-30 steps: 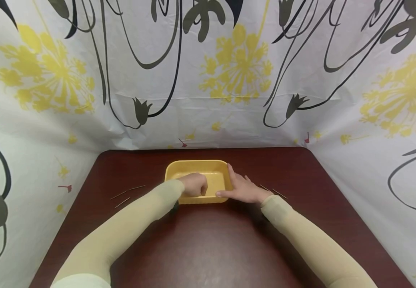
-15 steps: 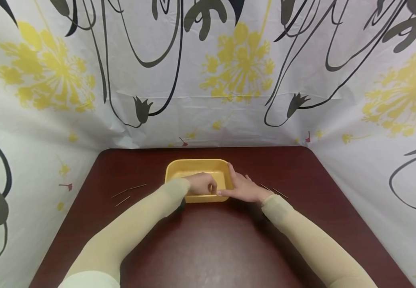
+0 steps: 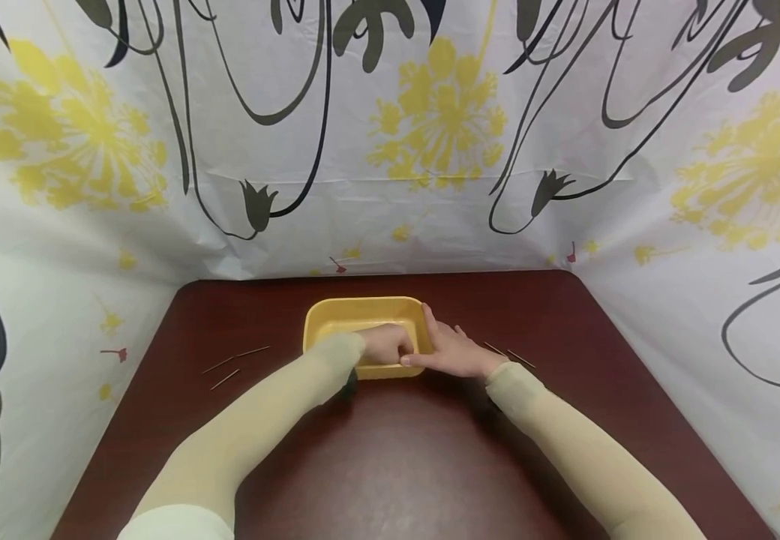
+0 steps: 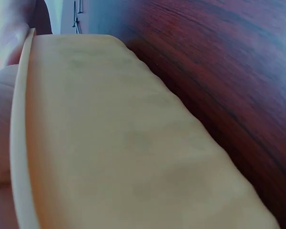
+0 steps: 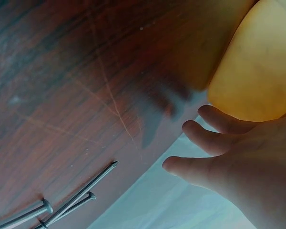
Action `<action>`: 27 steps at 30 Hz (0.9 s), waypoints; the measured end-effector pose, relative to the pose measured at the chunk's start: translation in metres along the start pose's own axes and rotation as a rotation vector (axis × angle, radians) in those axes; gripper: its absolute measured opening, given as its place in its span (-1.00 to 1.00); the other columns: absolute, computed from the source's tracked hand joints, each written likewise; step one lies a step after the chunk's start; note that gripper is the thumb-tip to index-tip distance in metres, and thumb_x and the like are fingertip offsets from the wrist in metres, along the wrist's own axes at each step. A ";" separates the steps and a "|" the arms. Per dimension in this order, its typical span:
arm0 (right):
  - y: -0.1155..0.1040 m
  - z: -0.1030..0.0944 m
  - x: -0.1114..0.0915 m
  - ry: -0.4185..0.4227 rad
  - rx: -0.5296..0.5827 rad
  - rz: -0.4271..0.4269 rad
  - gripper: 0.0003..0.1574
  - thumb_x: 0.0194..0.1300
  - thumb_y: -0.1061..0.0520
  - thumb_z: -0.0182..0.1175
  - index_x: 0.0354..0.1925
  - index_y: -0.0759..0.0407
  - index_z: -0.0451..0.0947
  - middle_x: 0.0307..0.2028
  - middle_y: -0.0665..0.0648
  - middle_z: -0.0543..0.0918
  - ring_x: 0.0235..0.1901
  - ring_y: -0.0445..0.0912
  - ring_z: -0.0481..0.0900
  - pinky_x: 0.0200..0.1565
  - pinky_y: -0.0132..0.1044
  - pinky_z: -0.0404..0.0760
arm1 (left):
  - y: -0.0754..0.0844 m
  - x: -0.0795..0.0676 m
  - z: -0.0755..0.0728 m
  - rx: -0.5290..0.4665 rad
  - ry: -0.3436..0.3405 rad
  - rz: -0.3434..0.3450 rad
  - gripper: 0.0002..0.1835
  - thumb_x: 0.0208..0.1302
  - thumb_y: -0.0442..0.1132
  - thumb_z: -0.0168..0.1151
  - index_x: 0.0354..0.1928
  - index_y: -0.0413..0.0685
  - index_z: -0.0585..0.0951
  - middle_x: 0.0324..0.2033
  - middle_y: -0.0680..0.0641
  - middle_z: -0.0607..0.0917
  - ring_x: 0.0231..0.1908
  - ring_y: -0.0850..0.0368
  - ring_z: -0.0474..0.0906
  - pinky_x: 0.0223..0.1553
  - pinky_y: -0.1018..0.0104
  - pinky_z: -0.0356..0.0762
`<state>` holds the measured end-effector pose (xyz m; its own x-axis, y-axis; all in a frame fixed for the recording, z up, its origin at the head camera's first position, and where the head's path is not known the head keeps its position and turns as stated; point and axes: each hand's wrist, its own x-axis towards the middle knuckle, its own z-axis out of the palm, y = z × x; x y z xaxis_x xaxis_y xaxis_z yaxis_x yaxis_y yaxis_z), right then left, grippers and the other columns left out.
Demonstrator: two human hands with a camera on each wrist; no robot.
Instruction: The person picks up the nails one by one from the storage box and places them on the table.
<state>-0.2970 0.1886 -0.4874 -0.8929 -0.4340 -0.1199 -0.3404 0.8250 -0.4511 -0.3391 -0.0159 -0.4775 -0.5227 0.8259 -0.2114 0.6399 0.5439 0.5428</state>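
A yellow plastic tray stands near the back of the table. My left hand reaches into its right part with curled fingers, close beside my right thumb; I cannot tell whether it pinches anything. In the left wrist view, the tray's outer wall covers most of that hand. My right hand rests over the tray's right end, its thumb at the near rim and index finger along the right edge. In the right wrist view, its other fingers stretch out past the tray's corner.
Several metal nails lie on the dark red wooden table right of the tray. More thin nails lie to its left. A white patterned cloth hangs behind the table and along both sides.
My left hand has moved right inside the tray, up to my right thumb. My right hand and the tray have stayed in place. The head view has shifted slightly.
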 end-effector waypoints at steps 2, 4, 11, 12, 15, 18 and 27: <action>-0.001 0.001 0.001 0.002 -0.006 -0.001 0.60 0.07 -0.77 0.00 0.57 -0.02 -0.61 0.55 0.14 0.05 0.49 0.07 0.08 0.40 0.32 -0.12 | -0.006 -0.004 0.001 0.026 0.011 -0.005 -0.67 0.28 -0.46 0.25 -0.59 0.07 0.67 -0.70 0.19 0.45 -0.59 0.29 0.29 -0.48 0.44 0.32; 0.000 0.002 0.002 0.007 -0.014 0.003 0.61 0.06 -0.78 0.00 0.57 -0.03 -0.61 0.53 0.16 0.11 0.47 0.10 0.14 0.40 0.32 -0.11 | -0.009 -0.011 0.000 0.056 0.027 -0.024 -0.69 0.27 -0.45 0.26 -0.58 0.07 0.67 -0.65 0.19 0.50 -0.55 0.28 0.35 -0.41 0.42 0.39; 0.000 0.001 0.004 0.031 -0.010 -0.018 0.63 0.05 -0.75 0.06 0.58 0.00 -0.59 0.39 0.26 0.37 0.40 0.05 0.28 0.37 0.36 -0.08 | -0.014 -0.045 -0.010 0.190 0.026 -0.165 -0.70 0.13 -0.49 0.24 -0.61 0.09 0.64 -0.57 0.15 0.56 -0.48 0.21 0.40 -0.36 0.31 0.44; 0.000 0.001 0.005 0.034 -0.011 -0.020 0.64 0.05 -0.75 0.07 0.59 0.01 -0.58 0.38 0.26 0.38 0.40 0.05 0.29 0.37 0.37 -0.07 | -0.015 -0.050 -0.012 0.220 0.019 -0.182 -0.68 0.12 -0.48 0.24 -0.64 0.10 0.60 -0.61 0.15 0.52 -0.50 0.21 0.37 -0.40 0.32 0.40; 0.000 0.000 0.005 0.035 -0.011 -0.021 0.64 0.05 -0.75 0.08 0.59 0.02 -0.57 0.37 0.26 0.41 0.39 0.04 0.31 0.36 0.38 -0.07 | -0.018 -0.061 -0.017 0.300 0.004 -0.216 -0.64 0.11 -0.46 0.21 -0.74 0.07 0.48 -0.72 0.14 0.37 -0.58 0.19 0.25 -0.52 0.31 0.28; 0.000 0.001 0.005 0.027 -0.009 -0.014 0.64 0.05 -0.75 0.07 0.58 0.02 -0.58 0.38 0.25 0.39 0.40 0.03 0.29 0.37 0.37 -0.09 | -0.025 -0.068 -0.021 0.374 -0.022 -0.252 -0.57 0.12 -0.44 0.17 -0.80 0.11 0.35 -0.79 0.15 0.23 -0.63 0.20 0.15 -0.57 0.31 0.20; 0.001 0.002 0.005 0.018 -0.016 -0.012 0.63 0.05 -0.76 0.05 0.58 -0.01 -0.61 0.41 0.25 0.36 0.42 0.02 0.26 0.39 0.34 -0.10 | -0.031 -0.083 -0.033 0.363 -0.162 -0.274 -0.53 0.06 -0.50 0.07 -0.86 0.11 0.25 -0.85 0.13 0.14 -0.73 0.23 -0.01 -0.67 0.36 0.10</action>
<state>-0.3015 0.1861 -0.4900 -0.8937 -0.4377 -0.0986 -0.3560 0.8255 -0.4381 -0.3341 -0.1067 -0.4496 -0.6236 0.6415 -0.4467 0.6613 0.7377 0.1362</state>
